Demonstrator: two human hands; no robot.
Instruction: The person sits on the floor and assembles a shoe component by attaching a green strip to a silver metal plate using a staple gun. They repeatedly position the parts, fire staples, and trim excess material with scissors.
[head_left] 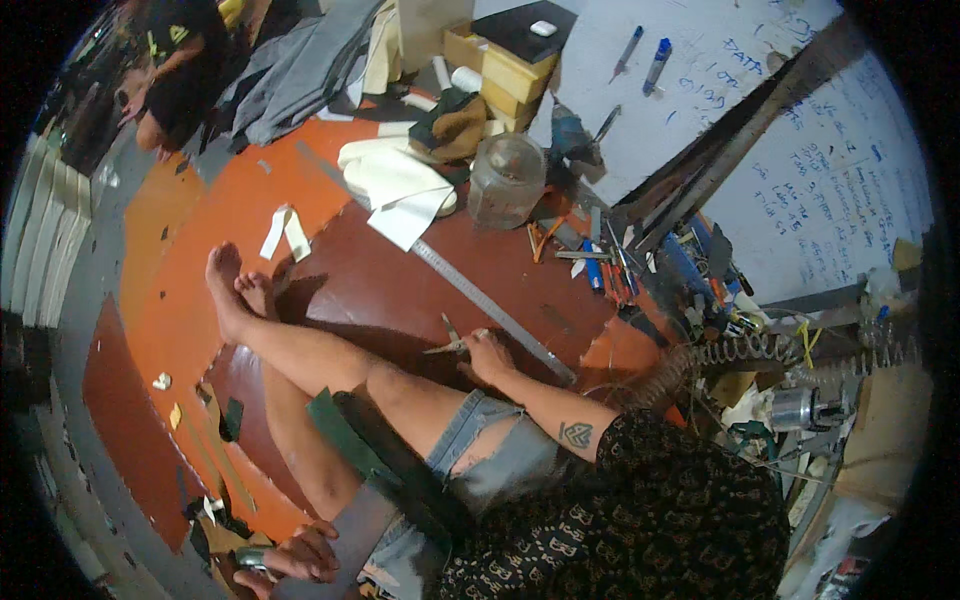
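My right hand (487,357) is closed around a pair of scissors (455,343), whose two pointed blades stand apart above the red-brown sheet. At the lower left, my left hand (305,552) has its fingers bent at a small silvery-green object (252,558), too unclear to name. A dark green strip of material (350,437) lies across my lap, over the grey shorts. Beyond my right hand a long steel ruler (490,308) rests slantwise on the sheet.
A clear jar (507,180) stands beyond the ruler, beside folded cream cloth (395,180). Pens and hand tools (605,265) lie right of it. A coiled hose (700,360) runs near my right elbow. Another person (175,80) sits far left. Scraps (232,420) litter the floor.
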